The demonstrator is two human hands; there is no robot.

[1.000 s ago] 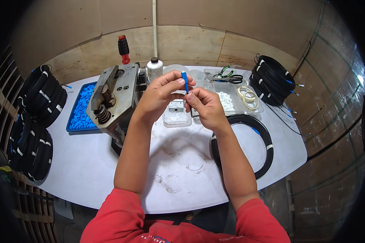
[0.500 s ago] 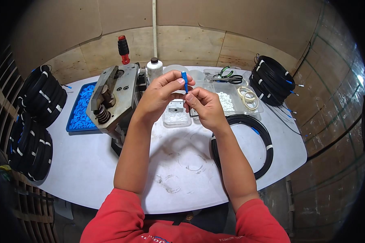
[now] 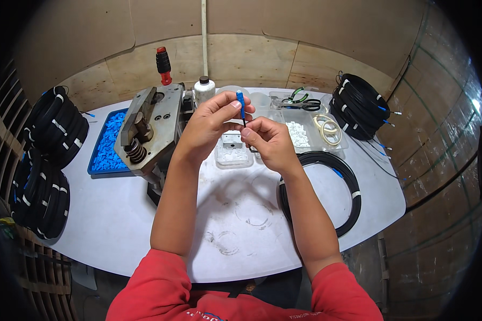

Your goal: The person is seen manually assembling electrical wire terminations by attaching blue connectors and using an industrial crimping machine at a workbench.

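A slim blue fibre-optic connector (image 3: pixel 241 105) with a pale tip stands nearly upright above the far part of the table. Thumb and fingers of my left hand (image 3: pixel 215 119) pinch it from the left. Just below, my right hand (image 3: pixel 270 140) is closed on the thin black cable (image 3: pixel 245 122) that runs out of the connector's lower end. Beneath my right forearm lies a coil of black cable (image 3: pixel 354 187) with white ties and a blue end piece. How the held cable joins this coil is hidden.
Left of my arm stands a metal press (image 3: pixel 158 125), beside a blue tray (image 3: pixel 93 170) of small blue parts. White bits fill clear boxes (image 3: pixel 326 148) behind my hands, near scissors (image 3: pixel 305 105) and a white bottle (image 3: pixel 204 92). Black cable coils stack at left (image 3: pixel 56 125) and right (image 3: pixel 356 101).
The blue connector has shifted slightly left and up. My right fingers sit a little lower on the cable, so more black cable shows below the connector.
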